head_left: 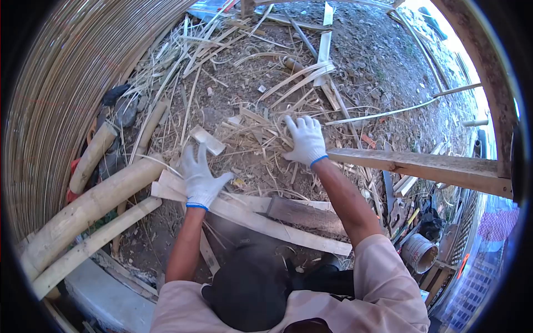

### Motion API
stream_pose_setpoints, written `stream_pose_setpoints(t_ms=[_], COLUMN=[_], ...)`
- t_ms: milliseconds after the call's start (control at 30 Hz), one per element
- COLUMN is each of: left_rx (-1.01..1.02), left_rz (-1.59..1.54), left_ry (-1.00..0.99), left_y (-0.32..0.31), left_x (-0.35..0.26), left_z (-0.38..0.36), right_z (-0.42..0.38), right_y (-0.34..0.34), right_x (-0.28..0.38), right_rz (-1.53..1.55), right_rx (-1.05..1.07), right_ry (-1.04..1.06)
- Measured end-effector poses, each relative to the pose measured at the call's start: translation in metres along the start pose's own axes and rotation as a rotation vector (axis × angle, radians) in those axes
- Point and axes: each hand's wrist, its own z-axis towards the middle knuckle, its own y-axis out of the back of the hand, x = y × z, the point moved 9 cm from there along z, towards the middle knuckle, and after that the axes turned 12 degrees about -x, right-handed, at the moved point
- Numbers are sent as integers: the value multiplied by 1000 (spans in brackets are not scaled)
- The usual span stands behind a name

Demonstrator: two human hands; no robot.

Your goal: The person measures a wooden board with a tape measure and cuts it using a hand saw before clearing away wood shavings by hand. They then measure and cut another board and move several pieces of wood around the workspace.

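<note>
My left hand (201, 176), in a white glove with a blue cuff, has its fingers spread and holds nothing. It is just below a short pale wood block (207, 140) and above a long pale bamboo strip (250, 218). My right hand (306, 140), gloved the same way, is open with fingers apart over the litter of shavings (256, 132). A wooden beam (422, 166) runs rightward from beside the right wrist. Below the hands, a dark brown board (305, 215) lies along the strip.
Thick bamboo poles (97, 208) slope at the left, beside a wall of thin upright strips (72, 100). Split bamboo strips (325, 47) litter the ground ahead. A bucket (419, 253) stands at the lower right, near tools and a dark bag (431, 223).
</note>
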Motion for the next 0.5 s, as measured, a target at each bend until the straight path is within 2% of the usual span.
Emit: stream_pose_setpoints(t_ms=[100, 167, 233, 300, 333, 367, 433, 500], left_rx=[97, 196, 187, 160, 319, 245, 84, 52], left_rz=[102, 158, 119, 31, 83, -9, -195, -452], left_ry=[67, 104, 140, 170, 207, 198, 173, 166], left_y=[-13, -28, -37, -41, -36, -42, -55, -52], left_x=[12, 16, 16, 7, -11, -13, -12, -9], left_z=[14, 14, 19, 34, 41, 48, 62, 69], right_z=[11, 32, 68, 112, 131, 144, 169, 188], right_y=[-11, -4, 18, 24, 20, 14, 3, -5], right_x=[-6, -24, -44, -47, -50, -53, -68, -78], right_rz=[-18, -49, -47, -78, -88, -96, -131, -148], right_rx=[-49, -155, -301, -77, 16, 111, 156, 211], right_ry=[31, -66, -199, -192, -179, -168, -143, -112])
